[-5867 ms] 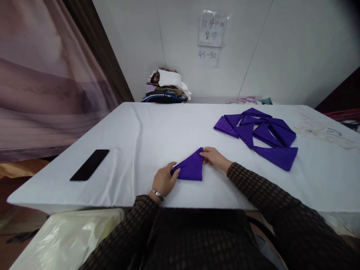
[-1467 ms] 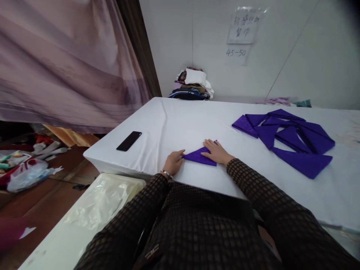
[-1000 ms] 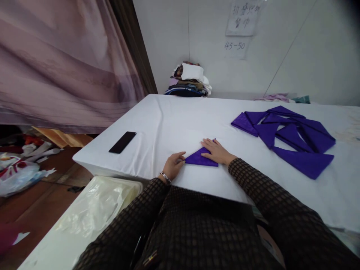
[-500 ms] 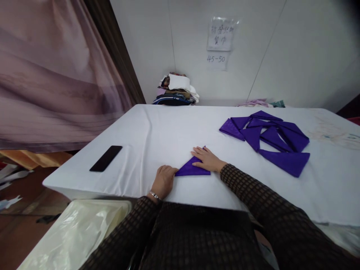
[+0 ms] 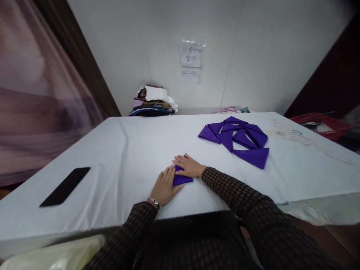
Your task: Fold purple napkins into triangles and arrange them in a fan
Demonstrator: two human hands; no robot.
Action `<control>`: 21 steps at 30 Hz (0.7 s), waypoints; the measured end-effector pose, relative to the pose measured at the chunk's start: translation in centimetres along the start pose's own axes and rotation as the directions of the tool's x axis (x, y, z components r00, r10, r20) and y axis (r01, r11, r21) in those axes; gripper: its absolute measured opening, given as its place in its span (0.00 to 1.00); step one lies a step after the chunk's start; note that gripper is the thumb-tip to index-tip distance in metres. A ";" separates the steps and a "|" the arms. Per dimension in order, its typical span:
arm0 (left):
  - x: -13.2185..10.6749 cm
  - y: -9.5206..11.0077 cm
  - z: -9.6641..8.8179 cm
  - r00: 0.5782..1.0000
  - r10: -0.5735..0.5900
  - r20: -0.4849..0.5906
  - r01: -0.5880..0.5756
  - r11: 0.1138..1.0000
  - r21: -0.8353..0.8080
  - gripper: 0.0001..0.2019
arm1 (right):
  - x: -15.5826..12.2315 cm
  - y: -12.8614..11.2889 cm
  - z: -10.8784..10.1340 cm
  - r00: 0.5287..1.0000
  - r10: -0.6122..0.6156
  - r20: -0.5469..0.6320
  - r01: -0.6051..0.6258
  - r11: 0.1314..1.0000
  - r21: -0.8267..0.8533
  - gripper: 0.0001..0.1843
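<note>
A small folded purple napkin (image 5: 181,180) lies on the white-covered table (image 5: 146,150) in front of me. My left hand (image 5: 165,184) rests flat over its left side, fingers stretched out and thumb apart. Across the upper part of the cloth lies my right hand (image 5: 188,166), its fingers spread and palm down. Both hands hide much of the napkin; its lower right corner and a tip at the top show. Farther back on the right, several folded purple napkins (image 5: 250,155) lie overlapping in a loose ring.
A black flat rectangular object (image 5: 66,186) lies on the table's left side. Folded clothes (image 5: 154,100) are stacked beyond the far edge. Paper signs (image 5: 191,60) hang on the wall. A red basket (image 5: 323,123) stands at the right, and a pale plastic-covered container (image 5: 56,255) at the lower left.
My left hand has gone from pinching the napkin's left corner to lying flat over its left side. The right hand stays on the cloth. The view has turned to the right.
</note>
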State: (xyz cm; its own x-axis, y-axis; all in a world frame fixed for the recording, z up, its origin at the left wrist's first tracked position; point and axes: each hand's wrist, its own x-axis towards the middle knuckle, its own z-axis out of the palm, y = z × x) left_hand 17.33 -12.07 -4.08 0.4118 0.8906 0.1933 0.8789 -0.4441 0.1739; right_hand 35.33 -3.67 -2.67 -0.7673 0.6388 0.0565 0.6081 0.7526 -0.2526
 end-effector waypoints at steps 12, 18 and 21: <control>0.0 -1.1 1.1 1.000 0.019 -0.002 -0.019 0.994 0.111 0.37 | 1.3 2.4 -1.1 0.989 0.148 -0.017 -0.147 0.989 0.020 0.34; 0.1 -1.3 1.4 1.000 0.011 -0.011 -0.010 0.994 0.110 0.36 | 1.7 3.6 -1.7 0.968 0.252 -0.002 -0.251 0.966 0.057 0.35; 0.2 -1.3 1.4 1.000 0.013 -0.015 -0.011 0.994 0.107 0.35 | 1.4 2.6 -2.8 0.943 0.332 -0.024 -0.330 0.941 0.082 0.35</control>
State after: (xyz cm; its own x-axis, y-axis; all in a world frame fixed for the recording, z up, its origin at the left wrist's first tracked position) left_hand 16.59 -11.22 -5.64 0.4193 0.8831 0.2104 0.8950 -0.4410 0.0674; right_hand 36.37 -0.40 -0.58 -0.5163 0.8564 -0.0074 0.8080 0.4842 -0.3357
